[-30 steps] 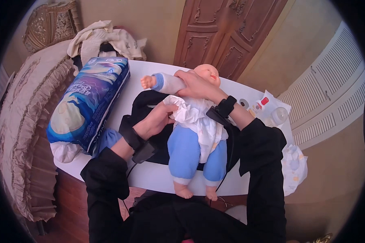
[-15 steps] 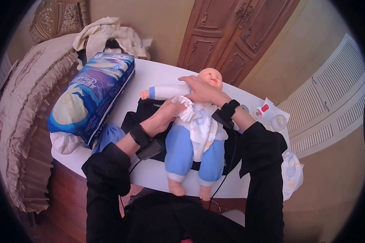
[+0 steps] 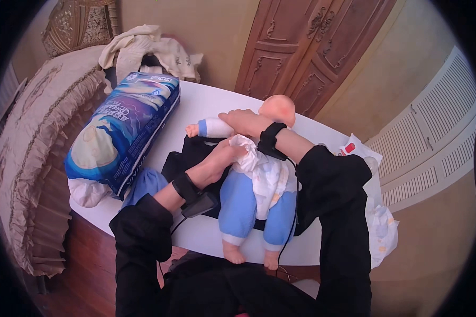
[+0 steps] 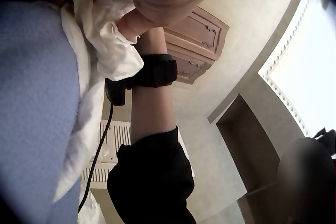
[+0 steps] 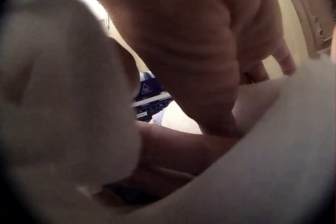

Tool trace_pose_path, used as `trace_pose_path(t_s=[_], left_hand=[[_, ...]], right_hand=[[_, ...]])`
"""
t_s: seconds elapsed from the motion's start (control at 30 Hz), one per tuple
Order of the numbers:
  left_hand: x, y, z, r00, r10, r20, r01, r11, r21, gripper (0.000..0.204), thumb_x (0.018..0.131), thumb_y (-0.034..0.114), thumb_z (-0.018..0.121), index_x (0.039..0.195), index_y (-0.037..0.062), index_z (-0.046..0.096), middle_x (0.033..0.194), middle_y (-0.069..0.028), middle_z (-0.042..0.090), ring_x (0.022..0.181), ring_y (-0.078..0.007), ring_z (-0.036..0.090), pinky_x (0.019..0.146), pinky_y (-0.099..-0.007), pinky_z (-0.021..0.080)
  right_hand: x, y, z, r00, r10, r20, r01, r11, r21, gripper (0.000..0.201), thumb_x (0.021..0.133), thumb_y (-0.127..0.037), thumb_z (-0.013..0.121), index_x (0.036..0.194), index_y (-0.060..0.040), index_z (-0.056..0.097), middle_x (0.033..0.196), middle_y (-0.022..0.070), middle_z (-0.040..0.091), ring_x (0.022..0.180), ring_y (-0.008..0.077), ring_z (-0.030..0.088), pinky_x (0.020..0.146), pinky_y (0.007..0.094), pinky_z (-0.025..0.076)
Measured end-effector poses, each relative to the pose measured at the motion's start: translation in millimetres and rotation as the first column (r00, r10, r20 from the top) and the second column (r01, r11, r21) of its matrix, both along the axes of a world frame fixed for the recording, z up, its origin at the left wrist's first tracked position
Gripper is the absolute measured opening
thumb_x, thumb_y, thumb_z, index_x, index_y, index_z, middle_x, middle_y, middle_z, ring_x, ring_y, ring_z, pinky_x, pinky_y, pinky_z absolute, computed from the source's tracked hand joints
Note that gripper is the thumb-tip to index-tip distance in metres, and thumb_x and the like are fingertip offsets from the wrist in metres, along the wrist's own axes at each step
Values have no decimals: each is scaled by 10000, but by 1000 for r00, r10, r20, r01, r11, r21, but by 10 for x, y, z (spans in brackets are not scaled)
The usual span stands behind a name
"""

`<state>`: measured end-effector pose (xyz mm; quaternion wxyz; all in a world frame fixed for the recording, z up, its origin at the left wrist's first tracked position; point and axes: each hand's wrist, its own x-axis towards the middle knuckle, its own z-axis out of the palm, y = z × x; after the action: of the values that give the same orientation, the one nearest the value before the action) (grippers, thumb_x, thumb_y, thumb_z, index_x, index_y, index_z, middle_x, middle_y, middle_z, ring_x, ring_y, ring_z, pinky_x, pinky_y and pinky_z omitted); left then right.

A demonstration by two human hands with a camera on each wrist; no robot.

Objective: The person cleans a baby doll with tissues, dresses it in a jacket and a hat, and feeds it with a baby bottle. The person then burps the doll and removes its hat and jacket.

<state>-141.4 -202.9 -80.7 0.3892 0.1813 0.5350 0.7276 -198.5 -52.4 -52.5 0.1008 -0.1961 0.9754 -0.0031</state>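
- The doll (image 3: 237,203) lies on its back on a white table (image 3: 201,95), black cloth (image 3: 174,164) underneath
- A printed diaper (image 3: 267,182) spreads over its belly and between its legs
- Left hand (image 3: 219,161) pinches the diaper's bunched edge
- Right hand (image 3: 246,122) rests on the doll's upper body near the sleeved arm; its fingertips are partly hidden, so I cannot tell how tightly it holds
- The right forearm and wrist strap (image 3: 269,140) cover much of the chest; a black cable (image 4: 97,153) hangs from that strap
- Left of the doll lies a blue diaper pack (image 3: 121,129); another diaper (image 3: 382,232) overhangs the right edge
- The pack reads "DREAM"; its side lettering is unclear, though a triangular symbol shows
- A packet (image 3: 350,148) bears a red label, too small to read
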Motion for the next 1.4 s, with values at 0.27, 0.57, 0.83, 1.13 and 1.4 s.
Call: trace_pose_path(t_s=[0.27,0.57,0.83,1.13,1.4], left_hand=[[-139,-60,-136,990,131,52,-130,991,-15,221,850,109,485,1047,64,575,955,-23,611,867,-127,584,724,-294,466],[-598,263,-170,757,653,-26,-653,756,-50,276,837,82,568,1099,7,523,944,-96,609,770,-176,613,640,-306,514],[-777,618,-196,812,583,23,-582,813,-25,213,896,150,544,1077,39,533,960,-85,604,817,-182,610,621,-307,534],[-775,886,-317,928,305,213,-323,945,53,214,926,129,471,1107,33,533,1004,-78,603,851,-182,595,743,-347,504],[-1198,1459,-879,947,205,248,-228,972,65,208,915,104,495,1092,18,562,990,-89,631,856,-201,618,707,-339,508]], right_hand=[[45,215,203,999,-41,-1,39,953,-302,420,696,-152,673,1040,-5,482,979,225,573,956,385,560,789,434,457],[260,524,253,976,-114,-184,-11,823,-568,514,688,-170,693,1134,-23,484,1016,204,588,975,353,569,868,379,443],[508,555,319,949,-289,-129,82,619,-781,539,707,-72,717,1187,0,485,1058,88,594,1001,176,573,896,296,432],[540,792,86,898,-421,-131,142,557,-818,411,730,-48,711,1098,6,537,1023,69,623,925,154,598,821,294,470],[541,834,-74,852,-516,-88,149,400,-904,472,694,-53,735,1106,19,515,1040,106,581,953,204,588,841,326,463]])
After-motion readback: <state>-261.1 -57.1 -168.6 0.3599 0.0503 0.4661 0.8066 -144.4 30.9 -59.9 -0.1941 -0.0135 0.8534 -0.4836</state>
